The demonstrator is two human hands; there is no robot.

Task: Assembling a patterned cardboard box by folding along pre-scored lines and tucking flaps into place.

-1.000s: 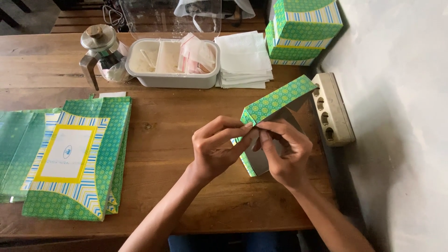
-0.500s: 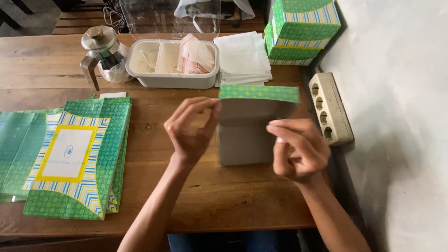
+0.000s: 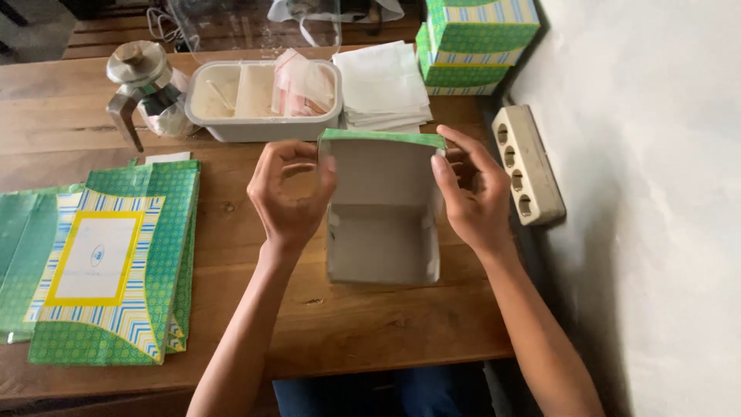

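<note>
Hands (image 3: 289, 197) (image 3: 471, 197) apparently hold open carton (image 3: 382, 224).

Flat green cartons (image 3: 116, 259), white divided tray (image 3: 262, 96), paper stack (image 3: 384, 85), power strip (image 3: 528, 164)

Single head-worn view, looks steeply down and forward over the bench (image 3: 231, 309), close to the hands, wall at right.
</note>
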